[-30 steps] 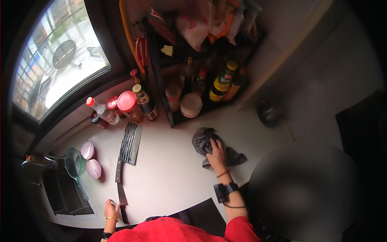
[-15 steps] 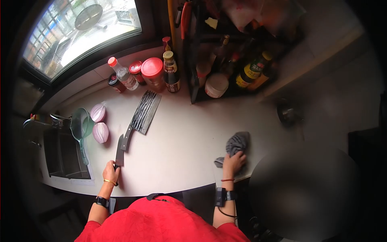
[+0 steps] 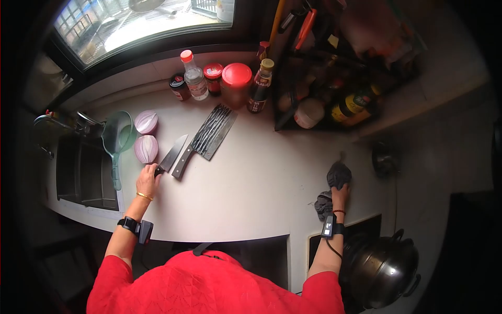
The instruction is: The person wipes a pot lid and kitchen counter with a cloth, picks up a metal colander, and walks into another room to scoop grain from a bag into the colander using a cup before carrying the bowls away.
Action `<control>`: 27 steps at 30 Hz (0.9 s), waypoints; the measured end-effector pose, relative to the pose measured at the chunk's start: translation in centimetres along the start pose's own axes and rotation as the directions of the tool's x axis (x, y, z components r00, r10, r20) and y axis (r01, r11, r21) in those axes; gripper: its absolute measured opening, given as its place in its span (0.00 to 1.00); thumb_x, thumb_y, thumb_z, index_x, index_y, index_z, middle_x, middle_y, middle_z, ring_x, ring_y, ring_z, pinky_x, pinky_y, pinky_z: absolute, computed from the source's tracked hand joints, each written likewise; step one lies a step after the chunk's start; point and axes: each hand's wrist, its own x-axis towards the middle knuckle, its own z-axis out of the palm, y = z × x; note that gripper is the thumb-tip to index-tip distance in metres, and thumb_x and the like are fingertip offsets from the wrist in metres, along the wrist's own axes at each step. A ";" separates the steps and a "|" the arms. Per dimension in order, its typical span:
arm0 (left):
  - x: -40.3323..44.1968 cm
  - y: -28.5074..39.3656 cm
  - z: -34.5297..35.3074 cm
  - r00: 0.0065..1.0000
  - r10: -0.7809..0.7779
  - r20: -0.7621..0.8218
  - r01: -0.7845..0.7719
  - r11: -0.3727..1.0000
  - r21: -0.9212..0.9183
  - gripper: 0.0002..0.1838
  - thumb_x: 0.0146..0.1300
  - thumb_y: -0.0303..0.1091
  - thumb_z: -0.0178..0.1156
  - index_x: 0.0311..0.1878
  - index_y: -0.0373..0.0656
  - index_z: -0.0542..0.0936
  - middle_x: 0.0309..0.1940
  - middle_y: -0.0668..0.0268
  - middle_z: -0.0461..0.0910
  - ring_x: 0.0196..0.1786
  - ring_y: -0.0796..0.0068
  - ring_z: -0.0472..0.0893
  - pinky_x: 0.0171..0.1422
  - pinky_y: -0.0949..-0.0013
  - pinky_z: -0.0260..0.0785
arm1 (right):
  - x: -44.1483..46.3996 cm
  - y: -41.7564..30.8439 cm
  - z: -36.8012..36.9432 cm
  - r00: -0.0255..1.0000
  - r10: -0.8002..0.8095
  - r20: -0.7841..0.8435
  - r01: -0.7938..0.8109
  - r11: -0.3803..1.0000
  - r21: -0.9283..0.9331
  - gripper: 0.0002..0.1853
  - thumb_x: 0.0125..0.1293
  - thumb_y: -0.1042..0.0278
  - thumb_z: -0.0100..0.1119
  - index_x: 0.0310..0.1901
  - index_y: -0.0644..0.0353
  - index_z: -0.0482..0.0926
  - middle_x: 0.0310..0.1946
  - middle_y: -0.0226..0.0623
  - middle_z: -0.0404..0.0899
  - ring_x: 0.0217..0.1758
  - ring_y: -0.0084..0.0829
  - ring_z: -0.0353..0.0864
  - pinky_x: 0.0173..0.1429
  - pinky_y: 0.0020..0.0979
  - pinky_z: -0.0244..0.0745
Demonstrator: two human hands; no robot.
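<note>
My left hand [image 3: 148, 180] is closed round the black handle of a small knife [image 3: 174, 153], whose blade points up and to the right over the white counter. Beside it lies a cleaver [image 3: 213, 131] with a dark patterned blade and a riveted handle. Two halves of a red onion [image 3: 146, 149] rest cut side up just above my left hand. On the right, my right hand [image 3: 340, 195] presses on a crumpled dark grey cloth [image 3: 339, 175], its fingers partly hidden by the fabric.
A green strainer [image 3: 119, 137] lies by the black sink [image 3: 88, 175] at the left. Bottles and red-lidded jars [image 3: 237, 78] line the window side. A black rack [image 3: 285, 119] stands behind. A metal pot [image 3: 384, 269] sits at the lower right, and a dark bowl [image 3: 386, 158] at the far right.
My left hand has taken hold of the small knife and moved it up towards the onion, off the cleaver's handle. My right hand has slid the cloth rightward. The view has shifted.
</note>
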 end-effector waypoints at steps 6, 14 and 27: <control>-6.1 -4.4 -0.6 1.000 0.018 -0.004 -0.019 0.957 -0.289 0.17 0.47 0.25 0.58 0.43 0.41 0.70 0.36 0.59 0.71 0.41 0.60 0.71 0.44 0.63 0.66 | -9.0 -7.8 3.7 0.985 -0.150 0.085 0.165 0.961 -0.220 0.26 0.45 0.67 0.53 0.49 0.65 0.66 0.53 0.50 0.62 0.52 0.52 0.64 0.57 0.41 0.61; -15.4 -18.8 -5.7 0.998 0.052 -0.032 -0.061 0.892 -0.448 0.15 0.49 0.26 0.57 0.42 0.41 0.72 0.37 0.60 0.72 0.39 0.62 0.74 0.42 0.66 0.67 | -30.5 -19.7 12.3 0.915 -0.368 0.164 0.380 0.924 -0.050 0.30 0.42 0.67 0.54 0.52 0.67 0.65 0.53 0.52 0.62 0.52 0.51 0.63 0.58 0.41 0.59; -36.2 -39.9 -10.0 0.838 -0.546 -0.010 0.429 0.669 -0.606 0.11 0.52 0.24 0.53 0.41 0.42 0.73 0.33 0.63 0.73 0.31 0.69 0.77 0.35 0.71 0.69 | -64.0 -49.9 32.6 0.630 -0.582 0.515 0.057 0.695 0.716 0.32 0.45 0.70 0.55 0.55 0.68 0.61 0.47 0.46 0.67 0.49 0.36 0.68 0.53 0.32 0.63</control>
